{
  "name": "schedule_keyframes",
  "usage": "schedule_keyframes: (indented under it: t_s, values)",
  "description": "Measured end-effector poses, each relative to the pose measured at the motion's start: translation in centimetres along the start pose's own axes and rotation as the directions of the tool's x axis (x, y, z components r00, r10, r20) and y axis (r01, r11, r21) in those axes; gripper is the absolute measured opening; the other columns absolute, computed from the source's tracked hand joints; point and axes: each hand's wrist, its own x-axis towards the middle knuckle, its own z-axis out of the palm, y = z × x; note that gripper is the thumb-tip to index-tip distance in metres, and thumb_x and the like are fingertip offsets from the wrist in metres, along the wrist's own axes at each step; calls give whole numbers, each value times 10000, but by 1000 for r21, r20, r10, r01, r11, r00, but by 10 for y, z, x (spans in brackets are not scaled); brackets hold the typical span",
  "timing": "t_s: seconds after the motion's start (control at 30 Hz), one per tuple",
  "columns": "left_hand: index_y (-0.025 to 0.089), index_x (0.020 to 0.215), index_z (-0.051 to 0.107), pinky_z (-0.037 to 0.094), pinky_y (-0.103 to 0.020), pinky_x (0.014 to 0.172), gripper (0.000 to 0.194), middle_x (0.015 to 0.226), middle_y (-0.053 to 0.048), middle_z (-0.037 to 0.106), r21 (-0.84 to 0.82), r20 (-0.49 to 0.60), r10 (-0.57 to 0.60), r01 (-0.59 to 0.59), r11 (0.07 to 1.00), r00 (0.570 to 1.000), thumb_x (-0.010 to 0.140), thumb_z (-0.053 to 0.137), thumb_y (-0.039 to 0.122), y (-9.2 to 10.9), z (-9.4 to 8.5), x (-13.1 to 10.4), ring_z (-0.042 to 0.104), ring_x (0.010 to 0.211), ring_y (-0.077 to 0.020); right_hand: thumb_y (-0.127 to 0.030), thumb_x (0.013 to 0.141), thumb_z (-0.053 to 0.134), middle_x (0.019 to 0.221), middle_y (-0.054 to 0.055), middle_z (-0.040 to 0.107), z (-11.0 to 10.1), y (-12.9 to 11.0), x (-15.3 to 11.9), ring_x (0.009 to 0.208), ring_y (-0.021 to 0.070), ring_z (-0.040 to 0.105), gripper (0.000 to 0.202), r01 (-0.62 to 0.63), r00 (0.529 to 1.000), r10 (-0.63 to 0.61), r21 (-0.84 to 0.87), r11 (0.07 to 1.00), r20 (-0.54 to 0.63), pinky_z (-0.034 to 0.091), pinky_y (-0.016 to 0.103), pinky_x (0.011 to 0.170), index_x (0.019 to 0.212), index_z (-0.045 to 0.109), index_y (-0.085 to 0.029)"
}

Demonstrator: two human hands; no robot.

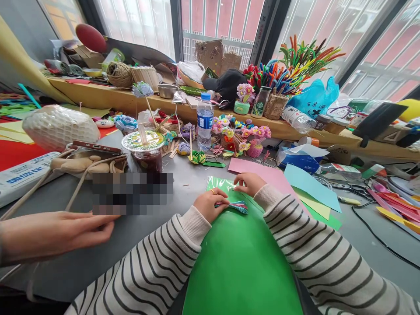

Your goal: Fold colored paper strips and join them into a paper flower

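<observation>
My left hand [211, 204], with a ring on one finger, is closed around a bundle of thin multicoloured threads [239, 207], mostly teal with pink and red. The loose end of the bundle points right. My right hand [250, 184] is just beyond it, fingers bent together in a pinch. What lies between those fingertips is too small to make out. Under both hands is a smooth green sheet [244, 262], running toward my body. A shiny clear plastic bag [217, 183] appears to lie at its far end, close to my fingers.
Another person's hand [82, 232] reaches in from the left, beside a blurred-out patch. A lidded drink cup [144, 153] and a water bottle [205, 122] stand ahead. Coloured paper [311, 186] and a black cable [377, 236] lie right. Crafts crowd the ledge [183, 111].
</observation>
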Motion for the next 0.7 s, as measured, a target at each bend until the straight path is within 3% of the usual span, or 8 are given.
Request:
schedule_keyframes:
  t_s: [0.1, 0.23, 0.4, 0.57, 0.7]
  values:
    - [179, 713, 679, 491, -256, 669, 94, 839, -42, 637, 1, -10, 15, -15, 1000, 1000, 677, 593, 169, -1, 0, 0, 596, 706, -137, -210, 681, 613, 785, 18, 619, 2, -5, 1, 690, 127, 565, 166, 69, 997, -67, -69, 995, 28, 409, 221, 620, 847, 612, -196]
    - [185, 711, 678, 490, -256, 670, 98, 819, -40, 637, 2, -20, 48, -48, 999, 999, 685, 584, 177, -2, 0, -1, 593, 717, -138, -181, 702, 573, 878, 106, 608, 2, -16, 2, 834, 210, 557, 172, 124, 992, -120, -179, 976, 31, 412, 264, 640, 867, 608, -149]
    - [182, 714, 679, 489, -258, 675, 105, 815, -42, 638, -5, -24, 53, -53, 999, 998, 687, 578, 176, -2, 1, 0, 589, 740, -147, -82, 762, 435, 812, 151, 624, 9, -22, 4, 800, 235, 578, 201, 166, 986, -160, -252, 953, 43, 415, 286, 617, 811, 629, -95]
    - [188, 710, 677, 486, -250, 672, 102, 821, -37, 628, -14, -34, 59, -60, 998, 998, 687, 578, 184, -3, 1, -1, 585, 720, -133, -69, 759, 434, 781, 140, 640, 7, -21, 6, 758, 216, 594, 206, 120, 992, -128, -258, 959, -18, 413, 263, 591, 773, 637, -100]
    - [174, 716, 678, 487, -277, 672, 97, 855, -59, 618, -14, -22, 47, -47, 999, 999, 684, 587, 189, -5, 2, -2, 581, 688, -135, -128, 772, 448, 797, 106, 649, -15, -11, 3, 746, 190, 595, 184, 31, 987, -63, -208, 978, -150, 421, 245, 602, 779, 632, -126]
